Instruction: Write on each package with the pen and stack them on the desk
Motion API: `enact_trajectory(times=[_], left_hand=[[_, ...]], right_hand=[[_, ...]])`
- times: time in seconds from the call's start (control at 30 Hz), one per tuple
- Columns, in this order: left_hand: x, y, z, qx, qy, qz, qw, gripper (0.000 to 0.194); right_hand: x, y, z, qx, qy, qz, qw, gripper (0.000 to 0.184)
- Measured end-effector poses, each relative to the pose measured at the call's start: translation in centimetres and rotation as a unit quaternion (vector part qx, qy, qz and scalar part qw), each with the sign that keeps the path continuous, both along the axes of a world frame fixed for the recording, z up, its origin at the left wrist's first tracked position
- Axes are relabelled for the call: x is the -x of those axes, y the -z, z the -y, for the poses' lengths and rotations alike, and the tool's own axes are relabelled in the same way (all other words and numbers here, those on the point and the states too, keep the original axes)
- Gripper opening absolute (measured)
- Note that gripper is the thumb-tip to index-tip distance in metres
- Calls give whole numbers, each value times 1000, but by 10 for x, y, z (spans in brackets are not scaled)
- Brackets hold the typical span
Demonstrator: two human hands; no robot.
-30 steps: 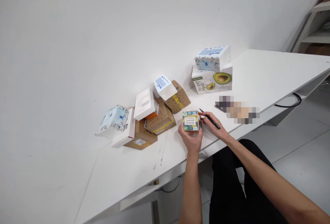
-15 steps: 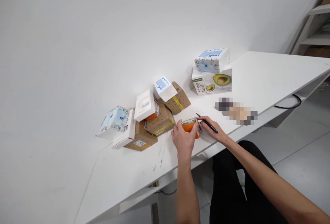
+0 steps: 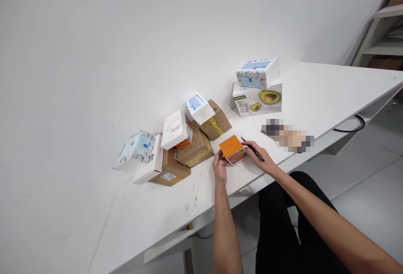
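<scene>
Between my hands is a small box [image 3: 231, 147] with a plain orange face turned up and a printed side toward me. My left hand [image 3: 220, 168] grips it at the left edge, with the fingertips partly hidden behind it. A slim black pen [image 3: 254, 150] is held in my right hand [image 3: 262, 159], its tip pointing away from me to the upper left. The fingers of that hand are also at the box's right side; whether they press on it I cannot tell.
Brown cartons [image 3: 172, 169], a white power bank box [image 3: 174, 129] and tissue packs [image 3: 137, 147] are piled along the wall to the left. Another tissue pack [image 3: 256, 73] rests on an avocado-printed box [image 3: 260, 99]. A blurred-out item [image 3: 288, 135] lies on the white table [image 3: 333, 89] at right.
The orange box has been turned, so its plain orange face now points up. My left hand has shifted from over its near side to its left edge. The pen stays in my right hand.
</scene>
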State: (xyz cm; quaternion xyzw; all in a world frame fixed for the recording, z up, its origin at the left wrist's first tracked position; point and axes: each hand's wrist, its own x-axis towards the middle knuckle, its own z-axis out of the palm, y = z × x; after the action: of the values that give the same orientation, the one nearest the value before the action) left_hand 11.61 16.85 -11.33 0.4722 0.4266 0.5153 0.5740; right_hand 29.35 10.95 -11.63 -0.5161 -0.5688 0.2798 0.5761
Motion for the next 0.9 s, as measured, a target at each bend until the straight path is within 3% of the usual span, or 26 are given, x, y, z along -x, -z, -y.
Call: enact_trajectory(times=[0.17, 0.23, 0.57, 0.77, 0.9], left_hand=[[3, 2, 10, -75, 103, -83, 988, 77], [3, -2, 14, -106, 105, -127, 981, 79], [2, -5, 32, -187, -32, -203, 961, 80], [-5, -24, 40, -275, -98, -310, 905, 80], [-10, -25, 41, -331, -128, -351, 867, 75]], right_hand=[[0, 1, -1, 11, 13, 2, 1000, 29], [0, 0, 0, 10, 14, 3, 1000, 30], [2, 7, -4, 23, 5, -92, 995, 30], [5, 9, -6, 41, -3, -188, 981, 31], [6, 11, -8, 50, 12, -191, 980, 32]])
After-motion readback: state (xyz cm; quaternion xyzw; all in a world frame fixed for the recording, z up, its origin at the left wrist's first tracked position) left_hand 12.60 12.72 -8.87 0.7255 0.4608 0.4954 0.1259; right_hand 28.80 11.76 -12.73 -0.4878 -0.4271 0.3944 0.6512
